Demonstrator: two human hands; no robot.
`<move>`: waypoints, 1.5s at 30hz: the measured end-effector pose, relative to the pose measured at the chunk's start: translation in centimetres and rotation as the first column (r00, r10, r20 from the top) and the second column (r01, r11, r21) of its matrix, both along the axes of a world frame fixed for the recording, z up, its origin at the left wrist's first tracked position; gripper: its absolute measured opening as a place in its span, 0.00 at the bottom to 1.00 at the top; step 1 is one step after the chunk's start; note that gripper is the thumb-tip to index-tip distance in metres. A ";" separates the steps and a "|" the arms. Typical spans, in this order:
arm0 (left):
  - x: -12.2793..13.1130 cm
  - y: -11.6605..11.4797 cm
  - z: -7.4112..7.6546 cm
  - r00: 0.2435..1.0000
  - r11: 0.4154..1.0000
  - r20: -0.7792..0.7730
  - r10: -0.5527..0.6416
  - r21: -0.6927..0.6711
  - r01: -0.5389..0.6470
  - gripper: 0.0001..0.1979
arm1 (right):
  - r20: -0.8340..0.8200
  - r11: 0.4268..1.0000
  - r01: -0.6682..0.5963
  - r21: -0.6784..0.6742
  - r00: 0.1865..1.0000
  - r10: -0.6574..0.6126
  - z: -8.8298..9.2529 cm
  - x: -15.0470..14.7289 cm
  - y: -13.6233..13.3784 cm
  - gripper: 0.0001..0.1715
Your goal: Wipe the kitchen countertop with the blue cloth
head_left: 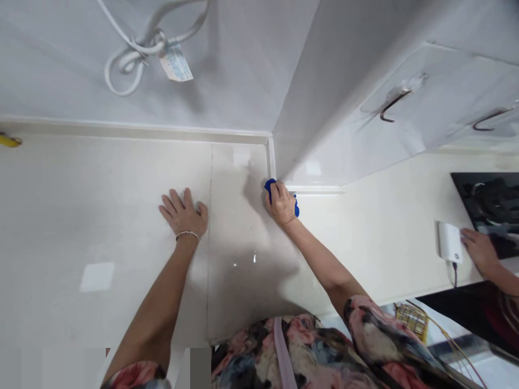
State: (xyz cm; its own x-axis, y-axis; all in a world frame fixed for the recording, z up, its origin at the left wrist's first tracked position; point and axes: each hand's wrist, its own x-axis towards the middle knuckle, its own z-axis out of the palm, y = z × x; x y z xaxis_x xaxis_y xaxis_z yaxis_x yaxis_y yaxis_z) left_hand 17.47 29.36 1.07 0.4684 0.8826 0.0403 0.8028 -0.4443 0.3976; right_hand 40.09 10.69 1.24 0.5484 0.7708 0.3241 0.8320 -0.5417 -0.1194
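Bunched under my right hand [281, 204] is a blue cloth [269, 186], its edges sticking out on both sides of the closed fingers. The hand presses it against the low raised edge at the corner where the wall column meets the white countertop [141, 167]. My left hand [185, 215] lies flat on the countertop to the left, fingers spread, holding nothing; a bracelet circles its wrist. A thin seam runs along the surface between the two hands.
A coiled white cable [135, 54] with a paper tag hangs on the back wall. Metal hooks [395, 105] project from the right wall. Another person's hand [480, 251] is beside a white box [449, 243] near a black cooktop [492, 208]. A yellow object [8, 141] lies far left.
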 end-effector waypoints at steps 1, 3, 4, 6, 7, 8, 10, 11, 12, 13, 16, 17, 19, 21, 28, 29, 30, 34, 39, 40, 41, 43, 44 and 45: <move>0.0 0.1 0.0 1.000 1.000 -0.002 0.000 -0.004 0.000 0.36 | 0.000 1.000 0.020 -0.012 1.000 -0.020 0.1 -0.1 0.3 0.20; -0.1 0.2 -0.1 1.000 1.000 -0.008 -0.002 -0.020 0.002 0.37 | -0.005 0.997 0.061 -0.037 0.998 -0.061 0.3 -0.2 0.8 0.19; -0.2 0.3 0.0 1.000 1.000 -0.009 -0.004 -0.027 0.003 0.37 | -0.007 0.997 0.065 -0.052 0.998 -0.066 0.4 -0.2 0.8 0.19; -0.3 0.3 0.2 1.000 1.000 -0.004 -0.002 -0.025 0.002 0.37 | -0.007 0.996 0.025 -0.090 1.000 -0.026 0.9 0.1 0.4 0.18; -0.3 0.4 0.3 1.000 1.000 -0.002 -0.001 -0.021 0.001 0.36 | -0.003 0.994 0.000 -0.107 1.000 -0.001 1.2 0.4 -0.2 0.18; -0.3 0.4 0.5 1.000 1.000 0.000 0.001 -0.017 -0.001 0.36 | 0.002 0.993 -0.015 -0.120 1.000 0.015 1.4 0.9 -0.9 0.18; -0.3 0.4 0.8 1.000 1.000 -0.003 -0.002 -0.020 0.002 0.36 | 0.019 0.992 0.002 -0.125 1.000 0.000 1.8 2.1 -2.7 0.17; -0.2 0.4 0.9 1.000 1.000 -0.005 -0.007 -0.021 0.007 0.36 | 0.028 0.992 0.026 -0.120 0.999 -0.023 2.0 2.7 -3.7 0.17; -0.2 0.4 0.9 1.000 1.000 -0.006 -0.011 -0.021 0.010 0.36 | 0.037 0.992 0.047 -0.113 0.998 -0.043 2.0 3.3 -4.6 0.18; -0.1 0.4 1.0 1.000 1.000 -0.006 -0.011 -0.018 0.011 0.36 | 0.045 0.993 0.058 -0.106 0.998 -0.054 2.1 3.7 -5.4 0.18; 0.1 0.2 0.7 1.000 1.000 -0.003 0.010 0.000 -0.010 0.36 | 0.054 0.994 0.074 -0.077 0.996 -0.070 1.9 4.0 -6.5 0.19; 0.1 0.2 0.6 1.000 1.000 -0.003 0.018 0.002 -0.017 0.36 | 0.055 0.994 0.090 -0.062 0.995 -0.087 1.8 3.8 -6.5 0.20; 0.1 0.1 0.2 1.000 1.000 -0.002 0.011 -0.002 -0.011 0.36 | 0.059 0.991 0.129 -0.035 0.990 -0.127 1.5 2.9 -5.9 0.20; 0.1 0.0 0.0 1.000 1.000 0.006 0.000 -0.001 0.001 0.36 | 0.059 0.989 0.145 -0.024 0.988 -0.143 1.1 1.9 -4.8 0.21; 0.0 -0.1 0.3 1.000 1.000 0.009 0.000 -0.003 0.000 0.36 | 0.002 0.991 0.023 -0.134 1.000 -0.023 1.7 -0.1 -0.5 0.20; 0.0 -0.1 0.3 1.000 1.000 0.002 -0.001 -0.007 0.001 0.36 | -0.008 0.985 0.042 -0.167 0.999 -0.044 2.1 -0.3 0.0 0.19; 0.0 0.0 0.4 1.000 1.000 -0.006 -0.002 -0.010 0.002 0.36 | -0.020 0.976 0.066 -0.207 0.997 -0.072 2.6 -0.5 0.5 0.19; -0.2 0.3 0.3 1.000 1.000 -0.019 0.005 -0.001 -0.005 0.36 | -0.060 0.940 0.095 -0.327 0.991 -0.121 4.5 -0.7 0.7 0.18; -0.3 0.6 0.3 1.000 1.000 -0.008 0.011 -0.007 -0.011 0.35 | -0.060 0.953 0.096 -0.287 0.991 -0.118 5.1 1.3 -2.9 0.18; -0.3 0.6 0.3 1.000 1.000 -0.002 0.009 0.001 -0.009 0.35 | -0.054 0.957 0.109 -0.270 0.990 -0.128 4.9 1.7 -3.6 0.19; -0.2 0.6 0.3 1.000 1.000 0.003 0.009 0.007 -0.009 0.35 | -0.047 0.960 0.120 -0.254 0.990 -0.136 4.7 2.0 -4.2 0.19; -0.1 0.4 0.3 1.000 1.000 0.008 0.014 0.010 -0.014 0.35 | -0.032 0.964 0.140 -0.226 0.988 -0.151 4.2 2.2 -4.7 0.19; 0.0 0.3 0.3 1.000 1.000 0.006 0.017 0.007 -0.017 0.35 | -0.023 0.965 0.156 -0.212 0.986 -0.164 3.9 2.0 -4.6 0.19; 0.0 0.2 0.3 1.000 1.000 0.004 0.017 0.003 -0.017 0.35 | -0.011 0.965 0.176 -0.195 0.983 -0.182 3.7 1.8 -4.5 0.18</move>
